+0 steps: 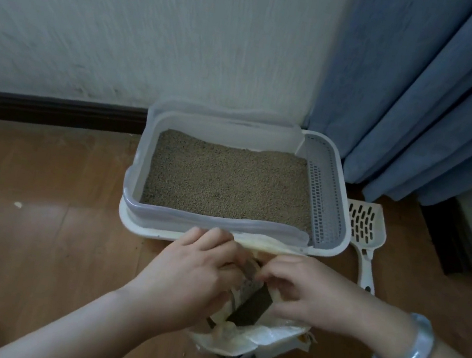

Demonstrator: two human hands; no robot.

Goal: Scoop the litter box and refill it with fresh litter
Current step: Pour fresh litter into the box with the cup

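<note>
No words or numbers are showing clearly enough to read. The litter bag (250,339) near the front edge of the floor (38,226) is showing some dark print, but it is too blurry and crumpled.

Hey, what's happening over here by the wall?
A person is crouched over a litter bag on the wooden floor, working at its crumpled top with both hands: the left hand and the right hand pinch and pull at the opening. Just beyond sits the litter box, holding a fairly even layer of tan litter. A slotted white scoop lies on the floor at the box's right side, untouched. Nothing is being poured.
</note>
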